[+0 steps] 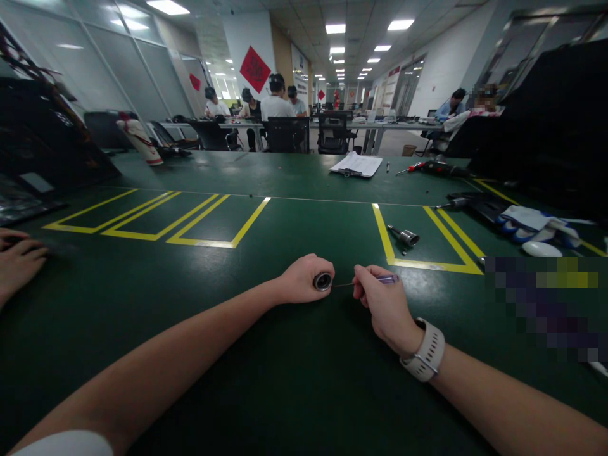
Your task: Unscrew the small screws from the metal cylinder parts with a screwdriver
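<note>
From here I see the cylinder (323, 281) in the left hand (302, 278), fingers wrapped round it, open end showing. Right of the cylinder, the right hand (384, 303) grips a screwdriver (388, 278); whether its tip touches, I can't tell. A fitting (407, 237) lies beyond the cylinder, rightward.

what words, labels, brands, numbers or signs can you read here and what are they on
No text can be read for certain.
Red diamond sign: dark character-like mark, too blurred to read.
Sheets on the clipboard: too small to read.
Distant panel at the right: too small to read.
Purple-handled tool and hollow metal part: no marking readable.
</note>
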Tool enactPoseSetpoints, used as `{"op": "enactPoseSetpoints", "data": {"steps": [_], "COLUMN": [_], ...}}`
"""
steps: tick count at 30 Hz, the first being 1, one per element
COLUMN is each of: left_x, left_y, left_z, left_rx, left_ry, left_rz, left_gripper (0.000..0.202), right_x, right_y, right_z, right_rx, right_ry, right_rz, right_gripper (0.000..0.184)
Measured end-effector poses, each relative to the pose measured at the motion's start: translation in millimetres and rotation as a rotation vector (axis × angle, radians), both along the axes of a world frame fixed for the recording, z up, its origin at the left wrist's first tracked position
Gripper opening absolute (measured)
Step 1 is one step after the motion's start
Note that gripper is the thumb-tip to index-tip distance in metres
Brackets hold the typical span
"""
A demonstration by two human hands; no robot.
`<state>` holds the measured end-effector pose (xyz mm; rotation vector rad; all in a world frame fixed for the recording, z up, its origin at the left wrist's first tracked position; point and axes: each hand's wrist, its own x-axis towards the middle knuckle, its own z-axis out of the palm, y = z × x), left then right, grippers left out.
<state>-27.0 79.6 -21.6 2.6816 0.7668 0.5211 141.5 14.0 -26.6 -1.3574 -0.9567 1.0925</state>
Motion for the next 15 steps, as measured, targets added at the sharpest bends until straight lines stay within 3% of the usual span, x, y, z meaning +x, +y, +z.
{"op": "enactPoseSetpoints", "data": {"steps": [4, 7, 11, 15], "left_x": [0.0, 0.3, 1.2, 1.7], "left_y": [0.8, 1.3, 2.7, 3.6], "left_z": [-1.0, -2.2, -4.0, -5.4], "left_rx": [-0.006, -0.008, 0.008, 0.062], "left_ry": [-0.026, -0.123, -0.228, -0.232], "left_rz": [0.012, 0.09, 0.201, 0.234], "left_gripper": [0.005, 0.006, 0.008, 0.011], "right_x": [1.3, 3.6, 6.0, 3.8], "right_y": [-1.2, -4.0, -10.5, -18.1], "right_z": [3.7, 4.4, 5.6, 11.0], "right_rx": [0.112, 0.272, 0.437, 0.491], "right_ry": [0.154, 0.163, -0.051, -0.34], "right_rz": [-0.038, 0.021, 0.152, 0.329], "right_gripper": [0.028, 0.028, 0.023, 0.017]}}
